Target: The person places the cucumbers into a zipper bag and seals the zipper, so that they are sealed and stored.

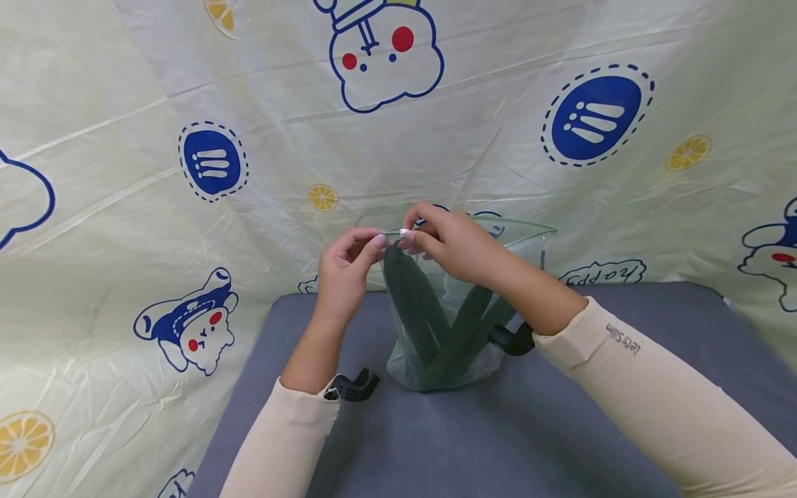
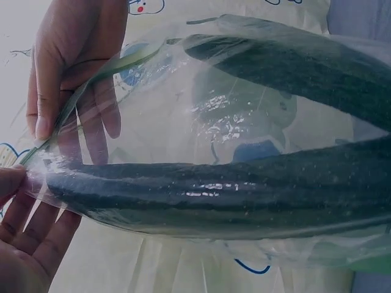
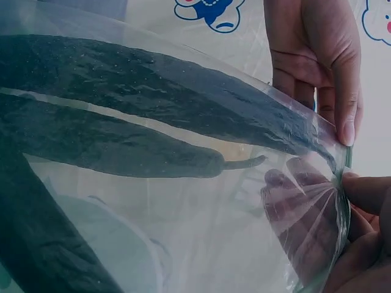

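Observation:
A clear plastic bag (image 1: 492, 363) with a green strip (image 1: 519, 221) along its mouth stands upright on the table, holding several long dark green cucumbers (image 1: 414, 304). My left hand (image 1: 345, 270) pinches the bag's upper left corner between thumb and index finger. Close beside it, my right hand (image 1: 457, 242) pinches the same top edge, with a small white piece (image 1: 403, 233) between its fingertips. In the left wrist view, one cucumber (image 2: 214, 189) reaches nearly to the pinched corner. The right wrist view shows the film (image 3: 305, 207) gathered in creases at my right thumb.
Under the bag is a grey table (image 1: 436, 443). A pale printed sheet (image 1: 280, 90) hangs behind and at both sides of it. Black wrist mounts (image 1: 355, 385) stick out from both forearms, the right one overlapping the bag in the head view.

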`<state>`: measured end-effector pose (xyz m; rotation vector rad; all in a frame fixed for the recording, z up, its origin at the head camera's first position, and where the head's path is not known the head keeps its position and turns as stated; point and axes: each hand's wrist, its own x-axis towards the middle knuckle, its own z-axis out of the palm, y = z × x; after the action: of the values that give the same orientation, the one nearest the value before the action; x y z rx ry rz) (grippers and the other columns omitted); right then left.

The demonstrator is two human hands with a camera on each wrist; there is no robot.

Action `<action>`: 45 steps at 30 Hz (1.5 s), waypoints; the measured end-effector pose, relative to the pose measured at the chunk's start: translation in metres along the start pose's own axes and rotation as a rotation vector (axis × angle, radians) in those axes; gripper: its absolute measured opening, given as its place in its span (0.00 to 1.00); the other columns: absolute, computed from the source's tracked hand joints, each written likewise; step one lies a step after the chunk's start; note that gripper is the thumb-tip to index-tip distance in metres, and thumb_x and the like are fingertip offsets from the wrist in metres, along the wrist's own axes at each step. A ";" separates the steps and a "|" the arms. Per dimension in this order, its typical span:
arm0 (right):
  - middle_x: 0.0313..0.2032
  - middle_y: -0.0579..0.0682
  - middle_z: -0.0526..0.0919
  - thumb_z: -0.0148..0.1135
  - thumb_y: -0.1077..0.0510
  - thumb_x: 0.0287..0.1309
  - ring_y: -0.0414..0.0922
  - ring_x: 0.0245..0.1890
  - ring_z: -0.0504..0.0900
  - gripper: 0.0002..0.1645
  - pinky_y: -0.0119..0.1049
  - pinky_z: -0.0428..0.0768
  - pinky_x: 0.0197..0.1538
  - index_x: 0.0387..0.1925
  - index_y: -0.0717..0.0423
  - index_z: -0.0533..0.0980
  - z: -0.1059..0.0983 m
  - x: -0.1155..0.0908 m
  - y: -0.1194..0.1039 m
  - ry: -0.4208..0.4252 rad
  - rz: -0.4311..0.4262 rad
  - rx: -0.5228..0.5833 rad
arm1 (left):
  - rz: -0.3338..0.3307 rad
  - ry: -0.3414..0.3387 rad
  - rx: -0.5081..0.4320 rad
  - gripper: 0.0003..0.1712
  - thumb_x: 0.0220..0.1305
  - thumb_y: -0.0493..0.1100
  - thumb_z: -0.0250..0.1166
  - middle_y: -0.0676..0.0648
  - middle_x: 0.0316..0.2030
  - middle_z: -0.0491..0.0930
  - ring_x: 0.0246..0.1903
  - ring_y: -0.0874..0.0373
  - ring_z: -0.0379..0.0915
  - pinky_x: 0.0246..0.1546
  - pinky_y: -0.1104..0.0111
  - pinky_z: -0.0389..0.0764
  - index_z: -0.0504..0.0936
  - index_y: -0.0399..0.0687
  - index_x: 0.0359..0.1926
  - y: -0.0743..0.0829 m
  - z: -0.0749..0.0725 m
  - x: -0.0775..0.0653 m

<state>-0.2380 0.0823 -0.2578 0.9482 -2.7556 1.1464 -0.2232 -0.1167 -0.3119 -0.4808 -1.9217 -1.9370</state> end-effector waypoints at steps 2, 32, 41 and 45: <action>0.50 0.52 0.89 0.51 0.53 0.76 0.50 0.51 0.87 0.09 0.48 0.88 0.54 0.52 0.50 0.69 0.000 -0.002 0.000 0.006 -0.005 -0.032 | 0.004 -0.003 -0.011 0.12 0.69 0.37 0.65 0.59 0.36 0.84 0.38 0.63 0.81 0.47 0.71 0.88 0.82 0.31 0.47 -0.001 -0.001 0.000; 0.47 0.54 0.85 0.65 0.56 0.67 0.51 0.49 0.79 0.11 0.49 0.83 0.55 0.47 0.54 0.85 -0.016 -0.017 0.021 0.220 -0.060 -0.190 | -0.083 0.022 -0.090 0.10 0.68 0.36 0.66 0.53 0.33 0.88 0.40 0.62 0.85 0.46 0.68 0.89 0.82 0.32 0.46 -0.002 -0.015 0.000; 0.45 0.52 0.87 0.67 0.58 0.64 0.48 0.45 0.83 0.11 0.48 0.86 0.55 0.48 0.54 0.85 -0.018 -0.021 0.025 0.250 -0.049 -0.182 | -0.087 0.019 -0.041 0.15 0.68 0.37 0.66 0.57 0.32 0.86 0.38 0.62 0.81 0.47 0.70 0.87 0.80 0.27 0.48 0.000 -0.020 0.001; 0.46 0.52 0.87 0.67 0.59 0.65 0.48 0.46 0.83 0.11 0.49 0.86 0.56 0.48 0.52 0.85 -0.021 -0.023 0.030 0.250 -0.029 -0.174 | -0.094 0.024 -0.016 0.15 0.69 0.39 0.66 0.58 0.32 0.85 0.39 0.62 0.81 0.43 0.71 0.87 0.81 0.29 0.48 0.000 -0.025 0.001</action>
<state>-0.2398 0.1247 -0.2671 0.7663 -2.5808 0.9298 -0.2238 -0.1420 -0.3121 -0.3757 -1.9475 -2.0083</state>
